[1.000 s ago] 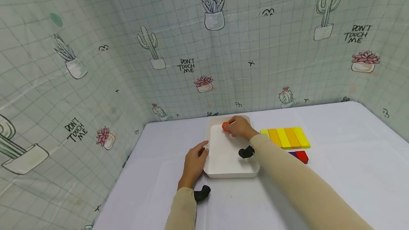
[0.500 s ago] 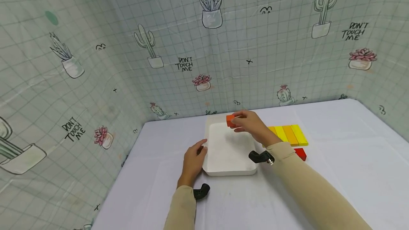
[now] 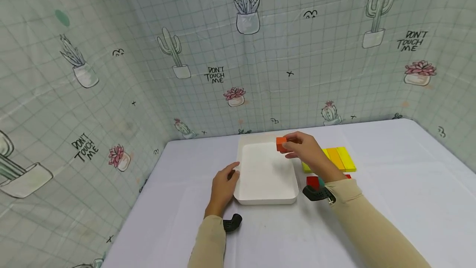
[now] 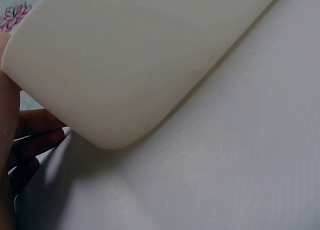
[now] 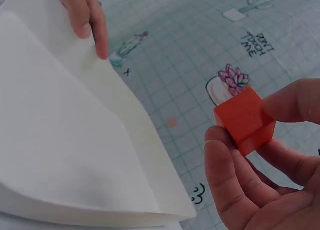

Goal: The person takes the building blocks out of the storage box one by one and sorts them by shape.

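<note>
My right hand (image 3: 306,150) pinches an orange cube block (image 3: 281,144) between thumb and fingers. In the head view the cube overlaps the far right part of a shallow white tray (image 3: 265,202); the right wrist view shows the cube (image 5: 245,117) raised, with the tray (image 5: 165,180) to its left. My left hand (image 3: 223,187) rests against the tray's left side, its index finger and thumb extended to the wall. From the left wrist, several fingers (image 4: 37,140) show beside the tray's outer wall (image 4: 120,90).
Right of the tray lies a row of yellow and orange blocks (image 3: 336,159), partly behind my right hand. Nearer me, a red block (image 3: 313,182) and a teal block (image 3: 321,182) show beside the right wrist camera (image 3: 316,193). A patterned cloth (image 3: 275,53) hangs behind the table.
My right hand has raised the orange cube from the far part of the tray and carried it to the right. The left hand has stayed at the tray's left side.
</note>
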### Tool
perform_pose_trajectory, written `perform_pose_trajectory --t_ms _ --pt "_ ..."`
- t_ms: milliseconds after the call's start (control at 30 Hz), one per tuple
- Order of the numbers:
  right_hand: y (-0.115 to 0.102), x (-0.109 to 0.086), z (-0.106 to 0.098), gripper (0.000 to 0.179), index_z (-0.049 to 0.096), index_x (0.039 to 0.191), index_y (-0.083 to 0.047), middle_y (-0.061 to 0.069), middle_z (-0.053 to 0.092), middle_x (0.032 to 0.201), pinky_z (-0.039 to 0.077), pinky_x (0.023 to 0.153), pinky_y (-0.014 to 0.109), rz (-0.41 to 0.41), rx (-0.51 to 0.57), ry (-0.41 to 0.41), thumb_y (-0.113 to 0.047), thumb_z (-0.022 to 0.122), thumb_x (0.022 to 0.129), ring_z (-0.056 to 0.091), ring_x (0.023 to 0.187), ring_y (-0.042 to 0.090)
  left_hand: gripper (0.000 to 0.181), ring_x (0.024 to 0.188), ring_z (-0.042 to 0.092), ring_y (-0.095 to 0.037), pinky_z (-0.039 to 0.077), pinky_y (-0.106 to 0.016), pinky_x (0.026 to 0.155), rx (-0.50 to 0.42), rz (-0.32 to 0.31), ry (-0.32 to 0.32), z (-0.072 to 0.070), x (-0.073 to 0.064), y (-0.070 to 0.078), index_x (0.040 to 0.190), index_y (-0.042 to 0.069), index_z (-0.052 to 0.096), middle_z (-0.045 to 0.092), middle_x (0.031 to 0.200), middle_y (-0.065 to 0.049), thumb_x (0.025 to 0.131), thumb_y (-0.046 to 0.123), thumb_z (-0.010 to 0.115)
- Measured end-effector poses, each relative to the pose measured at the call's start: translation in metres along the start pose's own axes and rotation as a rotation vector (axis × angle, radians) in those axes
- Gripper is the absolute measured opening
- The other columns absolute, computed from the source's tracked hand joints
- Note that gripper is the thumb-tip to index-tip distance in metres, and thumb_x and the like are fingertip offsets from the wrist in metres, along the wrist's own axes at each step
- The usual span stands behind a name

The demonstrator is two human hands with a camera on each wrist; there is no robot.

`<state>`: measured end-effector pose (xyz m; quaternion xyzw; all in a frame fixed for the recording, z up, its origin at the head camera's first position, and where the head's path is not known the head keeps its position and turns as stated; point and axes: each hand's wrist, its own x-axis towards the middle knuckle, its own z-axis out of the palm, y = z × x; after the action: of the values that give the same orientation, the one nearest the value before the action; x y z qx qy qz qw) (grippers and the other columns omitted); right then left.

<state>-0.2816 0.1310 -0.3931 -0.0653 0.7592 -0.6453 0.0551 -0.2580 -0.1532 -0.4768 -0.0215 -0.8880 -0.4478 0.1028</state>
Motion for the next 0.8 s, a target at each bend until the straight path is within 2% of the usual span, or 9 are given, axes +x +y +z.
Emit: perform_pose_trajectory --t_ms 167,333,600,800 --pt "0.009 -0.016 -0.013 0.051 0.049 0.140 0.000 0.020 0.059 0.130 0.053 0.095 0.044 0.023 -0.024 0.015 -0.030 0.061 0.100 0.062 0.113 0.041 0.035 0.103 0.058 -0.021 0.046 -0.048 0.096 0.007 0.007 -0.007 0.000 0.000 -0.001 0.134 0.025 0.066 0.068 0.108 -0.001 0.100 0.027 0.059" --pt "0.016 -0.031 -0.026 0.053 0.049 0.140 -0.002 0.020 0.057 0.132 0.052 0.096 0.048 -0.027 -0.061 0.025 -0.036 0.058 0.102 0.064 0.108 0.042 0.035 0.102 0.058 -0.022 0.047 -0.048 0.095 0.013 0.005 -0.001 -0.003 0.001 -0.001 0.134 0.025 0.066 0.068 0.109 -0.002 0.099 0.028 0.060" --pt "0.021 -0.056 -0.047 0.052 0.048 0.140 0.002 0.023 0.054 0.134 0.057 0.087 0.033 -0.079 -0.081 0.053 -0.034 0.055 0.103 0.067 0.103 0.036 0.035 0.104 0.058 -0.022 0.046 -0.048 0.096 0.012 0.003 0.009 -0.005 0.002 -0.001 0.134 0.026 0.066 0.068 0.111 -0.002 0.100 0.028 0.059" --pt "0.031 -0.070 -0.064 0.053 0.049 0.140 0.000 0.020 0.057 0.132 0.056 0.086 0.027 -0.076 -0.157 0.107 -0.038 0.053 0.104 0.067 0.105 0.035 0.035 0.103 0.058 -0.021 0.047 -0.047 0.095 0.012 -0.003 0.009 -0.001 0.000 -0.001 0.134 0.025 0.066 0.068 0.111 -0.002 0.100 0.028 0.060"
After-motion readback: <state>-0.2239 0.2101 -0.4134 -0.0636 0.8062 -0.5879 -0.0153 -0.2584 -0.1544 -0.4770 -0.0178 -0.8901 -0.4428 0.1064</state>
